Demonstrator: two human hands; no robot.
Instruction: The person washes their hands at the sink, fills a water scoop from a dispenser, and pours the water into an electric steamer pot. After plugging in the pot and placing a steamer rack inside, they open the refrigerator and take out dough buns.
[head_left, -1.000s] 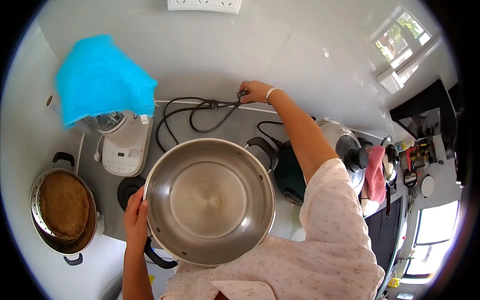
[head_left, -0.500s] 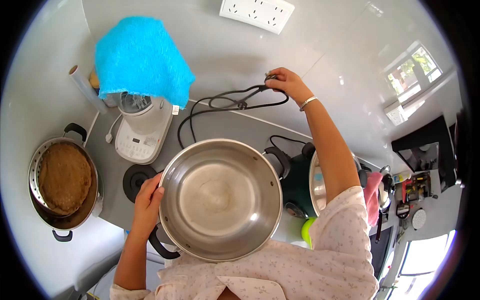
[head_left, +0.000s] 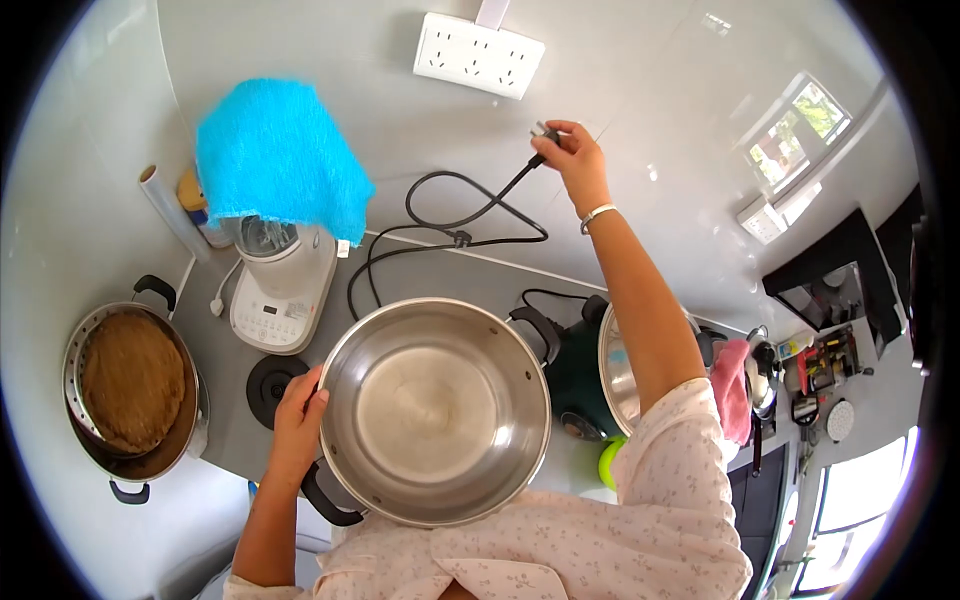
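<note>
A wide stainless steel pot (head_left: 430,415) with black side handles stands in front of my body. My left hand (head_left: 297,425) is closed on its left rim, thumb over the edge. Up by the wall, my right hand (head_left: 575,160) pinches a black power plug (head_left: 545,143), its metal prongs pointing up and left. From the plug a black cord (head_left: 500,205) loops down behind the pot, where its other end is hidden. Above and left of the plug, a white socket strip (head_left: 480,55) is fixed on the wall.
A white appliance (head_left: 280,300) under a blue cloth (head_left: 275,150) stands on the left, near a black round lid (head_left: 270,390). Farther left, a pot (head_left: 185,440) holds a strainer with a brown flat round. A dark green cooker (head_left: 580,385) stands right of my pot.
My right hand has turned the plug so its prongs show, and the cord has lifted with it. The view has tilted up, showing more of the socket strip. My left hand keeps its grip.
</note>
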